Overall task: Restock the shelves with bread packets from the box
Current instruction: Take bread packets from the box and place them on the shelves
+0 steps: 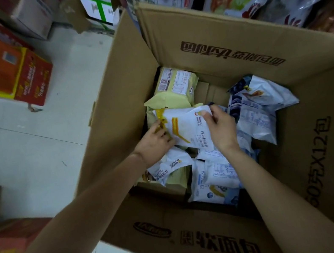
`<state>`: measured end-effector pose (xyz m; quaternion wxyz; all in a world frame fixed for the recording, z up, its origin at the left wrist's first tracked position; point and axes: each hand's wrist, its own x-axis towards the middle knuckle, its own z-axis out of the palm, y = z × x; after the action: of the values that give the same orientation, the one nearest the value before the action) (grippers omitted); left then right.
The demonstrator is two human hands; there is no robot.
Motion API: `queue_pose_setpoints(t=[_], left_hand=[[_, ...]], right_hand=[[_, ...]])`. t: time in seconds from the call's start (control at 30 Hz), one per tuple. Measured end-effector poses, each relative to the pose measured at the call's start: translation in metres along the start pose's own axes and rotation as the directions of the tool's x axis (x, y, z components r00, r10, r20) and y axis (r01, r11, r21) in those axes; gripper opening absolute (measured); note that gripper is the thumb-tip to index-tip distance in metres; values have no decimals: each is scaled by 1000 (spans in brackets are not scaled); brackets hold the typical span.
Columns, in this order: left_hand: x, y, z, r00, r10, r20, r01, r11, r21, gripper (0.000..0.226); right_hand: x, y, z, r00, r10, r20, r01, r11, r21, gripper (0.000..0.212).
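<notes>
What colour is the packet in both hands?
White packet with yellow markings, seen in the head view.

Bread packets (188,127) in box (215,51)

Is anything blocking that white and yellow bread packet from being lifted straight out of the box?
Nothing visible does. Both hands, left hand and right hand, already grip the white and yellow packet, which lies on top of the other packets. The cardboard box has its flaps open above it.
</notes>
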<state>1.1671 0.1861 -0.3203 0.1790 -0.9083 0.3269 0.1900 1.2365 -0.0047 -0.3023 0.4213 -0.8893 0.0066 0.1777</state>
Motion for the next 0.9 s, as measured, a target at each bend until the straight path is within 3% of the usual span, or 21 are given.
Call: queue_pose_setpoints(t=[0.17,0.33,0.57,0.7,0.9], left_hand=[[-10,-21,-15,960,-127,-251,87,983,-162,23],[-35,-35,-64,832,-389,-394,177,861,-477,24],[-53,-78,-197,641,-661,-391,276,674,-686,32],[-65,-92,-257,513,-735,-443,259,624,-737,17],[-74,-114,-307,375,-882,-284,100,343,-934,14]], right_hand=[[-17,-9,-45,973,-173,-154,149,977,-155,23],[-47,-38,-113,933,-253,-257,196,954,-228,31],[-84,-109,-227,859,-248,-449,176,965,-196,22],[-91,-150,-278,775,-285,-564,196,957,-214,26],[-64,-223,-336,649,-443,-618,341,896,-284,24]])
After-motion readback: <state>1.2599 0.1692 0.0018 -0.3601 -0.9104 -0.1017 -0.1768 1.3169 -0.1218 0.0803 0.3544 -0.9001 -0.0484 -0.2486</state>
